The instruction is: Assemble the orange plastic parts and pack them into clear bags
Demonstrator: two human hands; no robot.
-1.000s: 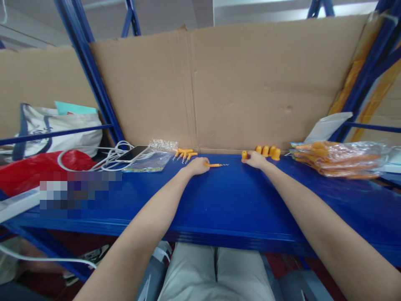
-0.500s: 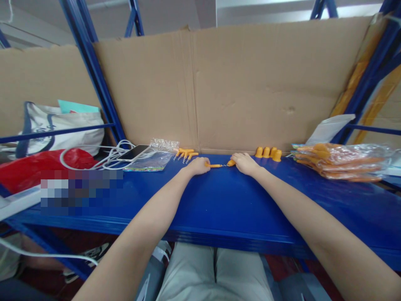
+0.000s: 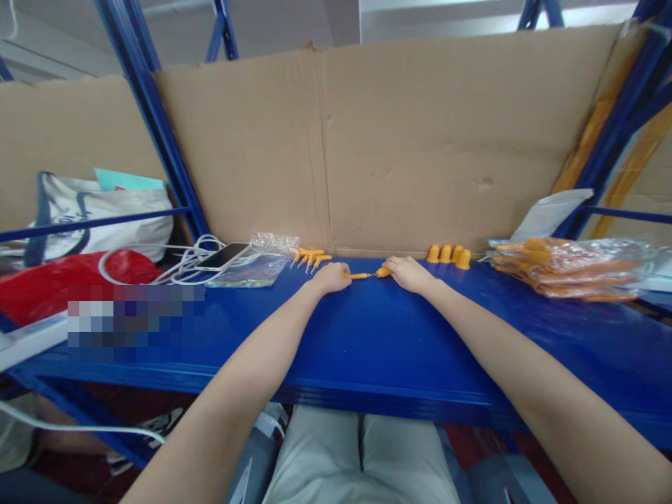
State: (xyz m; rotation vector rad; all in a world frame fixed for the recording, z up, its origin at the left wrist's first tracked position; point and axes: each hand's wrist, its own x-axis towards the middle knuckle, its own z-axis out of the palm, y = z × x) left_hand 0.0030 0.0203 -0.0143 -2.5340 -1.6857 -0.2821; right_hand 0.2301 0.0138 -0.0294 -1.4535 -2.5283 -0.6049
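My left hand (image 3: 332, 278) is closed around one end of an orange ribbed rod (image 3: 360, 276); the held end is hidden in the fist. A thin metal spiral (image 3: 373, 274) bridges the short gap between this rod and an orange plastic piece (image 3: 383, 271). The fingers of my right hand (image 3: 409, 274) grip that piece and cover most of it. Left of my left hand lie several orange handles with metal spirals (image 3: 311, 257). Several orange thimble-shaped caps (image 3: 445, 254) stand in a row beyond my right hand.
The blue shelf (image 3: 367, 343) is backed by a cardboard sheet (image 3: 399, 140). On the left are a clear plastic bag (image 3: 257, 269), a phone (image 3: 225, 256), white cables (image 3: 197, 262) and a red bag (image 3: 120, 266). Bagged orange parts (image 3: 572, 269) lie at right.
The orange piece in my right hand has moved slightly left, closer to the ribbed rod, so less of the metal spiral shows. My left hand stays nearly in place.
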